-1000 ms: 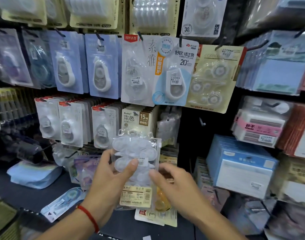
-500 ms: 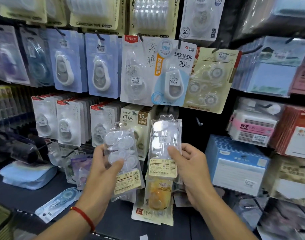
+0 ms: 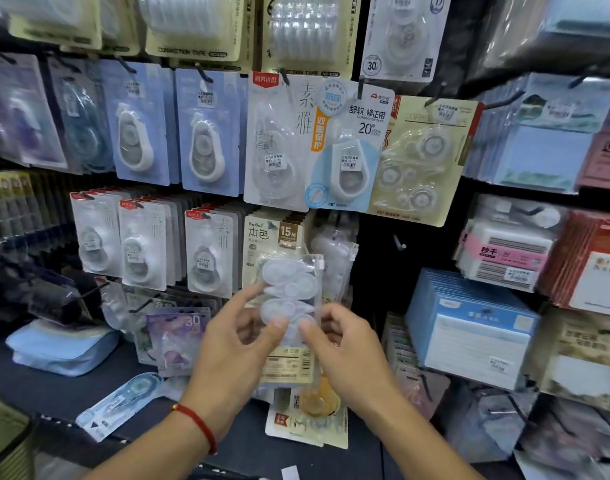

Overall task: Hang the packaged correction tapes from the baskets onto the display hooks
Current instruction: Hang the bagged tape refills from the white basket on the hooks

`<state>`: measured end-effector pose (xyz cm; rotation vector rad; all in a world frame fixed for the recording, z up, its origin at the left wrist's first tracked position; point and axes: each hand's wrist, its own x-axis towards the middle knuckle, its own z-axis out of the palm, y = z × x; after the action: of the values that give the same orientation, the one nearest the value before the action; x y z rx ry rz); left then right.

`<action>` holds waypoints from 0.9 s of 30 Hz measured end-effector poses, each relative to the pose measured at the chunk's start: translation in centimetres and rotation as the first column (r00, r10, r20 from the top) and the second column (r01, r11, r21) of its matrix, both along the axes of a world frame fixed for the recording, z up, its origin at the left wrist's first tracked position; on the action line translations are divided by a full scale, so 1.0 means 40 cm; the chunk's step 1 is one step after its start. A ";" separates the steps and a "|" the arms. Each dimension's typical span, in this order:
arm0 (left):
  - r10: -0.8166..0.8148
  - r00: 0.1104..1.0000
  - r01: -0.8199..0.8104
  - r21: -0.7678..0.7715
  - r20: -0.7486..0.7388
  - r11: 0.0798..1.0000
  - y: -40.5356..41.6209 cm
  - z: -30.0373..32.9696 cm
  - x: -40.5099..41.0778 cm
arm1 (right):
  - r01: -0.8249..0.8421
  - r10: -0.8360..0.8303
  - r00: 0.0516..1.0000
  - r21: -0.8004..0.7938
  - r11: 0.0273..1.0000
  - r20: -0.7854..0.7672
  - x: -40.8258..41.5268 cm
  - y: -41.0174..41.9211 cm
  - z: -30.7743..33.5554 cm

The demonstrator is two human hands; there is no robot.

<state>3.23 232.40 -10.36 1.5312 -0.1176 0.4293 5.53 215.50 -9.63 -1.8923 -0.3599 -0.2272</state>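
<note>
Clear pack [image 3: 291,306] between left hand [image 3: 234,355] and right hand [image 3: 348,351]: white tapes, cream barcode label.
Cord [image 3: 196,422] on left wrist: red.
Cards [image 3: 173,129] above left hand: pale blue, white dispensers.
Cards [image 3: 140,244] just up-left of left hand: white, red top corners.
Pack [image 3: 177,336] beside left hand: purple.
Card [image 3: 421,157] above right hand: cream, clear reels.
Box [image 3: 469,327] to the right of right hand: blue and white.
Pack [image 3: 312,417] below hands: cream, orange tape.

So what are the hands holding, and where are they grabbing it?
Both hands hold one clear pack of correction tapes. The left hand and right hand pinch it with their thumbs around its middle, just above the printed label.
</note>
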 end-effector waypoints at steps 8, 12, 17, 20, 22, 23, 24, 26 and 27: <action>-0.122 0.992 0.126 0.156 -0.038 0.980 -0.031 -0.012 -0.003 | 0.177 -0.176 0.984 0.297 0.938 -0.031 0.013 -0.025 0.017; -0.179 0.984 0.176 0.139 0.008 0.975 -0.031 -0.012 -0.005 | 0.197 -0.201 0.979 0.317 0.928 -0.021 0.011 -0.030 0.024; -0.172 0.984 0.157 0.235 0.044 0.959 -0.021 -0.006 -0.001 | 0.239 -0.245 0.969 0.250 0.938 -0.009 0.016 -0.040 0.034; 0.006 0.985 -0.102 0.546 0.174 0.831 -0.003 -0.015 0.029 | 0.393 -0.378 0.919 -0.174 0.903 0.113 0.033 -0.053 0.012; 0.102 0.952 -0.270 0.639 0.288 0.720 0.004 -0.015 0.063 | 0.524 -0.372 0.826 -0.333 0.784 0.424 0.038 -0.057 -0.007; 0.134 0.933 -0.334 0.670 0.333 0.662 0.007 -0.014 0.080 | 0.533 -0.275 0.779 -0.366 0.763 0.563 0.045 -0.057 -0.017; 0.155 0.921 -0.374 0.706 0.356 0.601 0.007 -0.011 0.097 | 0.525 -0.160 0.749 -0.429 0.735 0.643 0.062 -0.054 -0.026; 0.189 0.922 -0.387 0.766 0.339 0.512 0.000 -0.014 0.124 | 0.474 0.028 0.785 -0.629 0.616 0.619 0.113 -0.047 -0.038; 0.204 0.925 -0.380 0.778 0.321 0.501 -0.003 -0.020 0.135 | 0.458 0.059 0.819 -0.711 0.534 0.571 0.142 -0.045 -0.042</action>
<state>8.63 232.28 -11.16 2.4910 -0.2324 0.8859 11.22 213.70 -11.32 -2.8338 -0.7115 -0.9159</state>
